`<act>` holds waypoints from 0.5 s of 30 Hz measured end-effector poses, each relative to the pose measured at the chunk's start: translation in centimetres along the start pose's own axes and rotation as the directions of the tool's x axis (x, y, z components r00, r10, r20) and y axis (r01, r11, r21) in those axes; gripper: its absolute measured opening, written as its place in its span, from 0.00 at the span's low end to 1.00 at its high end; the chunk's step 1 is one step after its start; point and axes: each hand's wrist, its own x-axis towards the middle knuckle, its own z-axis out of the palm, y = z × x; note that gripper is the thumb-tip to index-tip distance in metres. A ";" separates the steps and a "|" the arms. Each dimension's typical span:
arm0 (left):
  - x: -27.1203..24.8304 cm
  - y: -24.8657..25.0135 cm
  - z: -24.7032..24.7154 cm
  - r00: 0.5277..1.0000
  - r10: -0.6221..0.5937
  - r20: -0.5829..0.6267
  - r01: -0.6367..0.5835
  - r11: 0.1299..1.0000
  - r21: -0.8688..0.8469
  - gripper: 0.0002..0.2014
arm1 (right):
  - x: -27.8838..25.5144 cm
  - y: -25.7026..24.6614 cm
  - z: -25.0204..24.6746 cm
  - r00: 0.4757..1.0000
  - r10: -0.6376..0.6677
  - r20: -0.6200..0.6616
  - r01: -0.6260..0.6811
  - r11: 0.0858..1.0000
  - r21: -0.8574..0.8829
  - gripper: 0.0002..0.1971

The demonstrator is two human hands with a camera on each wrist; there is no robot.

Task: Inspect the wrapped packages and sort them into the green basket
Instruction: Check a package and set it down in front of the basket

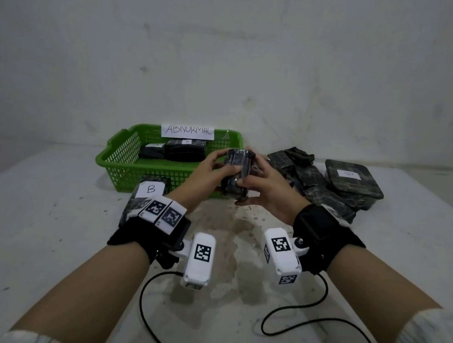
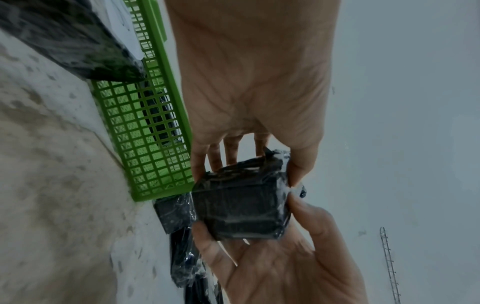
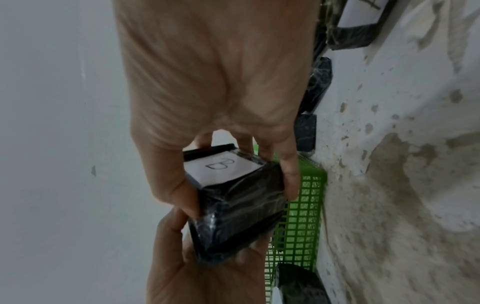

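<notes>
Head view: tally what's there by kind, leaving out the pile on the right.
Green plastic mesh basket: 1
Dark film-wrapped packages: 4 (2 in basket, 1 held, 1 in front)
White paper sign: 1
Total: 6

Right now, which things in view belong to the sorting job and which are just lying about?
Job:
- wrapped package, gripped by left hand and right hand
- green basket
- pile of packages
- package marked B

Lying about:
- cables
- ABNORMAL sign
</notes>
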 end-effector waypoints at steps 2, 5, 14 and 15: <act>0.0 -0.1 -0.1 1.000 0.000 -0.012 -0.001 1.000 -0.026 0.21 | 0.2 0.2 0.0 1.000 0.014 0.023 -0.013 1.000 -0.027 0.42; -0.1 -0.2 -0.3 0.998 0.033 -0.059 -0.038 0.996 -0.076 0.18 | 0.3 0.2 0.3 0.999 0.005 -0.039 -0.008 0.998 -0.060 0.37; -0.5 0.4 -0.7 0.985 -0.155 0.073 0.168 0.953 -0.251 0.22 | 0.5 -0.1 0.2 0.999 0.046 -0.005 -0.046 0.977 -0.206 0.37; -0.6 0.5 -0.6 0.982 -0.161 0.099 0.182 0.946 -0.270 0.22 | 0.5 -0.1 0.2 0.999 0.038 -0.032 -0.044 0.975 -0.216 0.35</act>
